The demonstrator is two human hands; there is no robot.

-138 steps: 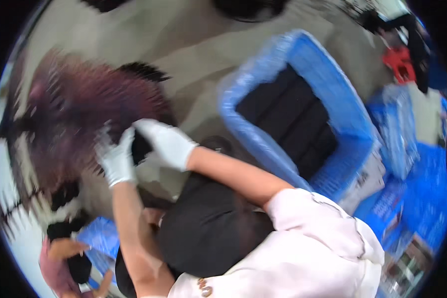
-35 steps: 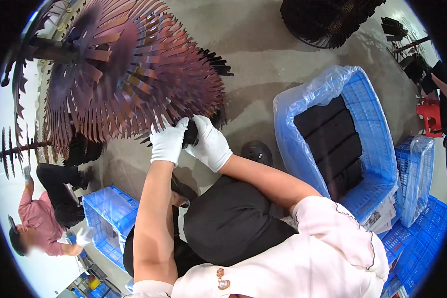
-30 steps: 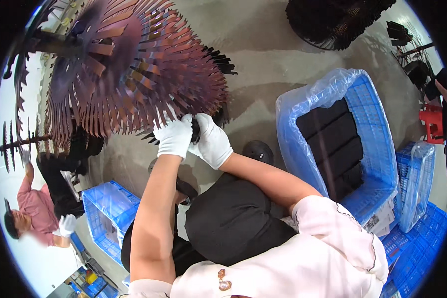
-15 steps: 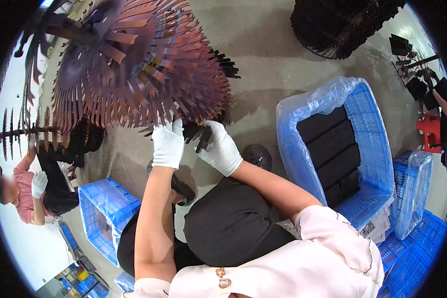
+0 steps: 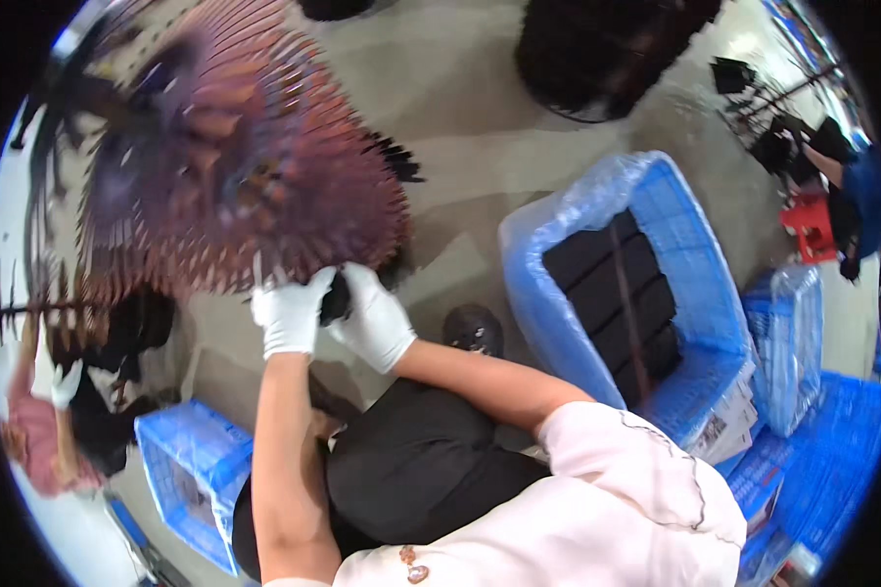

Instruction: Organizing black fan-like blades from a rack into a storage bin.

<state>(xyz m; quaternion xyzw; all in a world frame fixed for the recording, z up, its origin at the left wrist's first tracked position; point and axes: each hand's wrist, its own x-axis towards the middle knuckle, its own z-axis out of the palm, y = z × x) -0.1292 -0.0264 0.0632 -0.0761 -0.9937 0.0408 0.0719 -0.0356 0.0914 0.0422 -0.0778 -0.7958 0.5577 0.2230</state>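
Note:
In front of me is a large rack of fanned, purple-brown metal strips (image 5: 294, 210), blurred in this view. My left hand (image 5: 291, 315), in a white glove, is raised to the rack's lower edge, its fingertips smeared among the strip ends. Close beside it, my right hand (image 5: 377, 321), also gloved in white, is closed around a small bundle of dark flat strips (image 5: 336, 298). That bundle lies between the two hands, near the left thumb. Whether the left fingers pinch anything is hidden by the blur.
To my right stands a blue plastic crate (image 5: 719, 303) lined with clear film, holding stacked black bundles (image 5: 612, 293). Another blue crate (image 5: 191, 430) is at left. A black rack (image 5: 607, 54) stands farther off. People work at left (image 5: 54, 440) and right (image 5: 861, 201), near a red stool (image 5: 808, 227).
The view has shifted, so the rack and crates sit farther left in it. My right hand has come closer to my left, bringing the dark strips between them.

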